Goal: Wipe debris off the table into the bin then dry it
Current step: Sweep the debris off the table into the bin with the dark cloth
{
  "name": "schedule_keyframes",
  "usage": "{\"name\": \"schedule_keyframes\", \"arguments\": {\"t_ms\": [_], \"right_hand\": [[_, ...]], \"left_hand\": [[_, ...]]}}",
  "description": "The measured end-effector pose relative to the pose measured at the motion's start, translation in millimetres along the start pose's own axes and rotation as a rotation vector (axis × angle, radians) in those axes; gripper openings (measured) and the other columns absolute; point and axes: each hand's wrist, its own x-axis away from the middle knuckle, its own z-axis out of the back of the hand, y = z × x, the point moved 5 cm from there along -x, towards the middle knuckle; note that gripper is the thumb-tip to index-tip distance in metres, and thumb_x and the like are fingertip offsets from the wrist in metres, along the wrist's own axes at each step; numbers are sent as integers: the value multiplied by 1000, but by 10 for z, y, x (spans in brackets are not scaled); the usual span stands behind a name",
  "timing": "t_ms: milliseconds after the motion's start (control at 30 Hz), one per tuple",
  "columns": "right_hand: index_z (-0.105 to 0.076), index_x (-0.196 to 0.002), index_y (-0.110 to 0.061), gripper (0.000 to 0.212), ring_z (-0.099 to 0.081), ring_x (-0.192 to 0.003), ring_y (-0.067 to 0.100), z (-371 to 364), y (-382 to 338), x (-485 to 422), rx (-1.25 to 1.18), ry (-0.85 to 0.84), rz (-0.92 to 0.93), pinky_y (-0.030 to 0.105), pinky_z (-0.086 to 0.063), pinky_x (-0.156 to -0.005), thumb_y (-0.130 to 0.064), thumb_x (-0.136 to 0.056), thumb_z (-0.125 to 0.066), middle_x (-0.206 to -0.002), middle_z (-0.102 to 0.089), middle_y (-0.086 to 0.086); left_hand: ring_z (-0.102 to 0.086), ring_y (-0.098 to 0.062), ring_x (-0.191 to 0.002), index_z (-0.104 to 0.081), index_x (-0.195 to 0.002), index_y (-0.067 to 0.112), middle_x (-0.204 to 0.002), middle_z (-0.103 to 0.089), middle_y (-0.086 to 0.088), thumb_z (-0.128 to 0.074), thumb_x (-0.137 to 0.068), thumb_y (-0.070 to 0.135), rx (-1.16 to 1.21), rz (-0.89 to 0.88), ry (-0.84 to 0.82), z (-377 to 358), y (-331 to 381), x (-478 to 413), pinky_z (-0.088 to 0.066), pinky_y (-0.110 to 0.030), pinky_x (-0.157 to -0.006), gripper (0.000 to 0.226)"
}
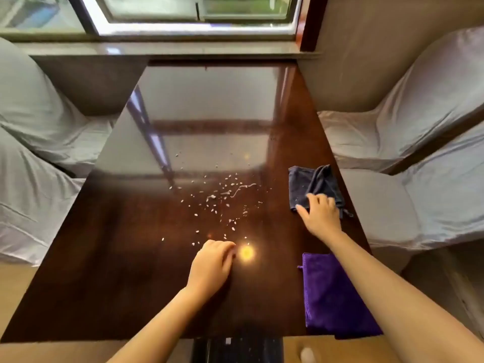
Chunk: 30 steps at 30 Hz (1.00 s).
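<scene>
Small white crumbs and a thin curled strip of debris lie scattered over the middle of the glossy dark wooden table. A dark grey cloth lies crumpled near the table's right edge; my right hand rests on its near corner with fingers spread, touching it. A purple cloth lies flat at the near right corner, partly under my right forearm. My left hand rests on the table near the closest crumbs, fingers curled, holding nothing I can see. A black bin shows below the near table edge.
Chairs with pale covers stand on both sides: two at the left and two at the right. A window with a sill is beyond the far table edge. A bright light reflection glares beside my left hand.
</scene>
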Motion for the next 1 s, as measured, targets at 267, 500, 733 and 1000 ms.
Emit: {"name": "schedule_keyframes", "arguments": {"t_ms": [267, 500, 733, 1000], "right_hand": [[-9, -146, -27, 72, 1, -142, 37, -345, 380, -554, 155, -38, -58, 54, -1, -114, -66, -87, -24, -156, -5, 17], [-3, -145, -33, 76, 3, -142, 36, -577, 178, -571, 120, 10, -13, 56, 2, -112, -69, -78, -7, -157, -6, 15], [-14, -145, -31, 65, 2, -142, 33, -765, -696, -589, 65, -5, 167, 53, 2, -113, -60, -89, -31, -157, -11, 9], [-34, -136, -23, 61, -19, -138, 35, -750, -1161, -535, -6, 99, 251, 55, -13, -112, -53, -85, -48, -149, -32, 12]], "left_hand": [[-27, -23, -137, -33, -140, 26, -148, -32, -1, -33, -91, 52, -481, -343, -168, -531, -255, 379, -16, -41, -107, 56], [-21, -21, -140, -22, -144, 28, -151, -26, 0, -28, -93, 54, -466, -331, -178, -590, -308, 385, -16, -42, -107, 58], [-22, -20, -139, -26, -143, 28, -150, -29, 1, -29, -92, 55, -453, -324, -198, -586, -319, 383, -17, -42, -108, 58], [-23, -18, -139, -29, -142, 29, -149, -31, 1, -32, -90, 57, -439, -333, -218, -608, -337, 373, -21, -42, -106, 59]]}}
